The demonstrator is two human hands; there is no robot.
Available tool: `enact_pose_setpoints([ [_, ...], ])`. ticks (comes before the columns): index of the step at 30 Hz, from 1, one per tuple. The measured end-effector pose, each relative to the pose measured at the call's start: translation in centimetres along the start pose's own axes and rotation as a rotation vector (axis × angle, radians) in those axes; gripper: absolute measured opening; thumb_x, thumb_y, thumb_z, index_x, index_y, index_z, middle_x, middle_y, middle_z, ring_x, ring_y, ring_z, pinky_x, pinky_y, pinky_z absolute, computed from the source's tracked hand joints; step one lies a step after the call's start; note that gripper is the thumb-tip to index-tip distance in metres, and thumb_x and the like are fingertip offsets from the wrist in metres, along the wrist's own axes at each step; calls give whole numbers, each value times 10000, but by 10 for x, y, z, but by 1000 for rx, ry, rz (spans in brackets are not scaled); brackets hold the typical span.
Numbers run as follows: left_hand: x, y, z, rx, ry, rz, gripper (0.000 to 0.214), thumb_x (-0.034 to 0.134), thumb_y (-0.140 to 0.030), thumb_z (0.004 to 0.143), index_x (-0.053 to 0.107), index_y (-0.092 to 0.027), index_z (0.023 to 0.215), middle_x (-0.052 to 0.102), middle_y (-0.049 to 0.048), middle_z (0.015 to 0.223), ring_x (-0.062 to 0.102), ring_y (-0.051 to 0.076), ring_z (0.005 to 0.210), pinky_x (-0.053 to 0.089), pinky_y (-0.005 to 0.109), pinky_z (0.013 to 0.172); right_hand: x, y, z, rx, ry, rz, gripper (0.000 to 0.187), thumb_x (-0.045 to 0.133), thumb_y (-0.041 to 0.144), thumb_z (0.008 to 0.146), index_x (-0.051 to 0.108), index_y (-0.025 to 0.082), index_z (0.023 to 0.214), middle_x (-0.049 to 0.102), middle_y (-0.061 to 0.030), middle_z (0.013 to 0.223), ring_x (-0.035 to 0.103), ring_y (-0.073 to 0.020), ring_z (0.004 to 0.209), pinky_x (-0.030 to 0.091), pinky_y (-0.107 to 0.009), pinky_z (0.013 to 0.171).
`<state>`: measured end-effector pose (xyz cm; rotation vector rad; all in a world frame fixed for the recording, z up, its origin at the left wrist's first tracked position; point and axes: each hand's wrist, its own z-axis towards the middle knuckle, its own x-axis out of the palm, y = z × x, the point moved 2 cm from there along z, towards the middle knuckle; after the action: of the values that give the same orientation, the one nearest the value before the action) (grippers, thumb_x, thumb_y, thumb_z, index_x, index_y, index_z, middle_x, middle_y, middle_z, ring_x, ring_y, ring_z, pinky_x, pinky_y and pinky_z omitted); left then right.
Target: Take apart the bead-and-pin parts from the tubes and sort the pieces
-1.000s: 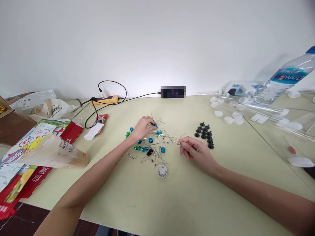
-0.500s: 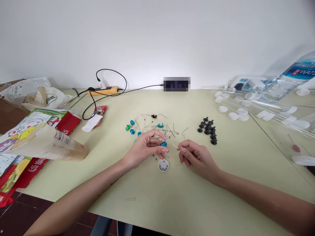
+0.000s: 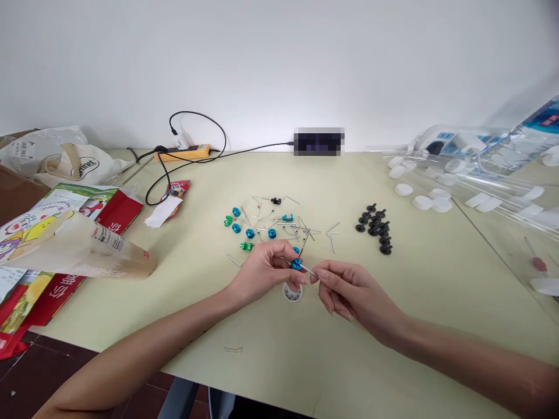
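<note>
Between thumb and fingers, my left hand (image 3: 273, 269) pinches a small blue metal part (image 3: 296, 264). A thin metal rod (image 3: 304, 244) rises from that part at a slant. My right hand (image 3: 349, 285) is closed on a thin silver hex key (image 3: 311, 272), whose tip meets the blue part's right side. Below the left fingertips lies a round white dish (image 3: 292, 293) with small dark pieces, partly hidden by the hand. Beyond the hands lie loose blue parts (image 3: 250, 233), green parts (image 3: 246, 246), a black part (image 3: 276, 201) and several thin metal rods (image 3: 334, 241).
Black discs with stems (image 3: 374, 224) cluster on the right, before white round caps (image 3: 423, 202) and a water bottle (image 3: 519, 139). At left are a drink cup (image 3: 109, 250), a red package (image 3: 178, 189) and a yellow power strip (image 3: 192, 152). A pixelated dark device (image 3: 318, 142) stands by the wall.
My right hand has brought the hex key left until its tip meets the blue part; before, there was a gap. The left hand keeps its pinch. The whole view has shifted slightly.
</note>
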<state>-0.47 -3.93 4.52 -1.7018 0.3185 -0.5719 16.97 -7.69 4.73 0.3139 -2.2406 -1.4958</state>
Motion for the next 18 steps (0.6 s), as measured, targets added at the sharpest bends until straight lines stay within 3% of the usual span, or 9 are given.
enact_pose_setpoints([
  [7, 5, -3, -5, 42, -41, 88, 271, 726, -176, 693, 473, -147, 787, 659, 20, 706, 652, 139, 601, 548, 258, 563, 1, 3, -2, 29, 15, 25, 297, 483, 434, 907, 560, 158, 829, 521, 54, 511, 273, -26, 367, 199, -199, 416],
  [12, 4, 0, -8, 34, -39, 147, 281, 747, -197, 676, 487, -155, 772, 644, 5, 726, 649, 139, 581, 542, 262, 554, -3, 10, -4, -70, -29, -354, 320, 391, 418, 946, 563, 174, 831, 552, 36, 564, 382, -49, 395, 308, -193, 426],
  [14, 3, 0, -8, 59, -43, 173, 235, 739, -212, 692, 526, -150, 769, 633, 0, 741, 652, 130, 606, 541, 252, 586, -6, 12, -5, -192, -60, -632, 313, 338, 350, 970, 567, 182, 838, 554, 34, 571, 417, -60, 414, 335, -198, 449],
  [18, 3, -2, -8, 139, 7, 259, 102, 642, -214, 797, 630, -163, 884, 643, 27, 832, 662, 137, 736, 540, 264, 687, -9, 15, -14, -689, -126, -1278, 244, 333, 155, 933, 576, 157, 948, 574, -10, 627, 467, -115, 506, 320, -242, 479],
])
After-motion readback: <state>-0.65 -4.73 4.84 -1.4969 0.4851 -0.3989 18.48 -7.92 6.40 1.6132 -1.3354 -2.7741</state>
